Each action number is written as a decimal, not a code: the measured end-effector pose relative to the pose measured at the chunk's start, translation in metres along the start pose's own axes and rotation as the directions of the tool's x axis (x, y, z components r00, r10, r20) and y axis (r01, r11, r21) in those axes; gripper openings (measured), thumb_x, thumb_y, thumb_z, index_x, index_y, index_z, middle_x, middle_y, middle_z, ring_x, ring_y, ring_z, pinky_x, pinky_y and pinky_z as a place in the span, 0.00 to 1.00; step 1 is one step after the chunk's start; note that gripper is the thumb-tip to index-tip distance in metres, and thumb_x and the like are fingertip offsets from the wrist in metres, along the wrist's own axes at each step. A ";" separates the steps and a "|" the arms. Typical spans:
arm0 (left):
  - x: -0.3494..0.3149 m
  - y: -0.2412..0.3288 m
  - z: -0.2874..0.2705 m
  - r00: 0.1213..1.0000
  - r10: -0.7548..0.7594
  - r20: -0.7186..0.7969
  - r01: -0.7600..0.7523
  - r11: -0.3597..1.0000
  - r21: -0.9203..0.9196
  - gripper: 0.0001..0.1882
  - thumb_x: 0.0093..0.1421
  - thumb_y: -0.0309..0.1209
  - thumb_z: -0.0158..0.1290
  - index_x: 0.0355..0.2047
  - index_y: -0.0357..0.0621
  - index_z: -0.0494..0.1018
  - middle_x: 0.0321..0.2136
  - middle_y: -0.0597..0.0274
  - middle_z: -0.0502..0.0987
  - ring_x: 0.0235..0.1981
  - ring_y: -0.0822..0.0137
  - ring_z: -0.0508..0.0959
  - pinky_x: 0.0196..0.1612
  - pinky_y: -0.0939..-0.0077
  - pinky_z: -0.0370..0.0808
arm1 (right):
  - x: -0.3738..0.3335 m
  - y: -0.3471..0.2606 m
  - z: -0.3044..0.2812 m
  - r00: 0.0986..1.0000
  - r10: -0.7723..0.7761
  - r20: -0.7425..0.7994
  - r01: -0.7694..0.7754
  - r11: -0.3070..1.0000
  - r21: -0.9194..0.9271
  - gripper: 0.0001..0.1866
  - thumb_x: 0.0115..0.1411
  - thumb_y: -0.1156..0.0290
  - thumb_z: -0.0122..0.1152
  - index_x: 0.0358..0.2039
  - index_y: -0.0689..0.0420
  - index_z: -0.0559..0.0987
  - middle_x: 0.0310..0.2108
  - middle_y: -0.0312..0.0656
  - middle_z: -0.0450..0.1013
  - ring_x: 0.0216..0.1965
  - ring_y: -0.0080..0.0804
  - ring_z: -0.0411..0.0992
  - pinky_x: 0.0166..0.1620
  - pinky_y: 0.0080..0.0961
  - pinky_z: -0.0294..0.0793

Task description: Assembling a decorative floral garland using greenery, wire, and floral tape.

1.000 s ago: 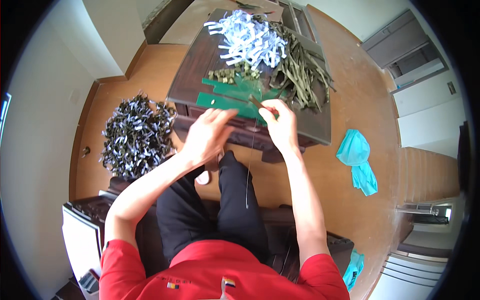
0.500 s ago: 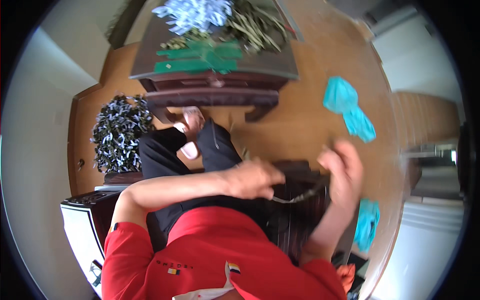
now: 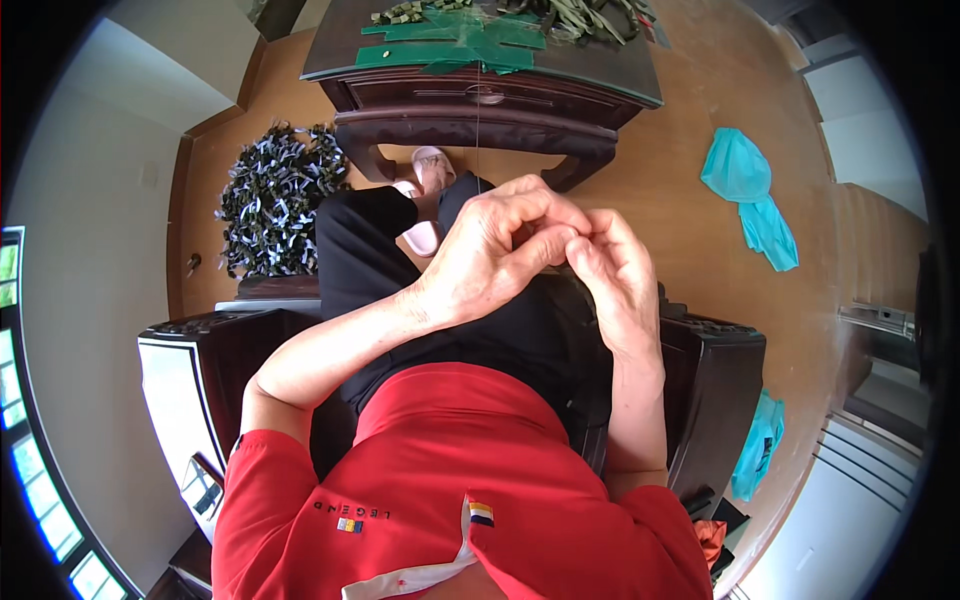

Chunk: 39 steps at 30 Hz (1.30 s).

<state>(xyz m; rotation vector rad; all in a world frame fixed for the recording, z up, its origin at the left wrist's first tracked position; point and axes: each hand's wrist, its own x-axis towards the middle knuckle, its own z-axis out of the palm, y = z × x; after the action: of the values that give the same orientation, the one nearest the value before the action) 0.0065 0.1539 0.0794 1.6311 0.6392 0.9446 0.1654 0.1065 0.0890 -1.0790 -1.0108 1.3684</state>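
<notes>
My left hand (image 3: 515,240) and my right hand (image 3: 617,285) meet over my lap, fingertips pinched together. Whatever is between the fingers is too small or hidden to make out. A thin thread (image 3: 478,135) runs down from the table's front edge and disappears behind my left hand. Strips of green tape (image 3: 430,52) lie across the front of the dark wooden table (image 3: 570,85). Small green pieces (image 3: 412,13) sit behind the tape, and a heap of long dark-green strips (image 3: 600,18) lies to their right.
On the floor at left is a large bundle of dark and pale-blue pieces (image 3: 280,200). Pink slippers (image 3: 422,238) are under the table's front. Turquoise cloth (image 3: 738,175) lies on the floor at right, with another turquoise piece (image 3: 760,450) beside the wooden chair arm (image 3: 725,370).
My hands have come together from apart; the thin strip that hung between them no longer shows. The view has shifted, and the pale-blue heap on the table is out of sight.
</notes>
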 end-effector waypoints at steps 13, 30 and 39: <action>0.007 -0.003 -0.037 0.696 0.635 0.335 -0.625 0.306 0.718 0.08 0.51 0.20 0.52 0.32 0.42 0.72 0.33 0.61 0.72 0.29 0.66 0.72 0.30 0.76 0.69 | 0.025 0.008 -0.005 0.927 0.215 0.308 -0.331 0.856 0.397 0.02 0.59 0.78 0.51 0.34 0.60 0.72 0.24 0.35 0.66 0.24 0.20 0.61 0.29 0.13 0.60; 0.033 -0.021 -0.106 0.959 -0.280 -0.033 0.279 0.930 0.238 0.03 0.55 0.23 0.54 0.27 0.40 0.71 0.20 0.66 0.71 0.18 0.72 0.67 0.23 0.77 0.66 | 0.104 0.025 0.038 0.941 -0.248 0.231 0.334 0.789 -0.516 0.04 0.52 0.82 0.58 0.29 0.61 0.74 0.22 0.35 0.67 0.19 0.21 0.59 0.23 0.16 0.58; 0.146 -0.150 -0.272 0.721 0.309 -0.621 0.382 0.571 0.727 0.07 0.57 0.25 0.51 0.35 0.35 0.73 0.23 0.58 0.75 0.22 0.67 0.72 0.28 0.75 0.71 | 0.159 0.047 0.025 0.976 -0.203 0.075 0.214 0.851 -0.479 0.04 0.54 0.83 0.57 0.30 0.61 0.74 0.23 0.35 0.68 0.19 0.20 0.59 0.23 0.15 0.58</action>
<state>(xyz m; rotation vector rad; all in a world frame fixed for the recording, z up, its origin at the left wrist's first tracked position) -0.1340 0.4554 -0.0031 2.0061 1.9121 1.3568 0.1269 0.2618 0.0389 -1.2734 -1.4946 0.9693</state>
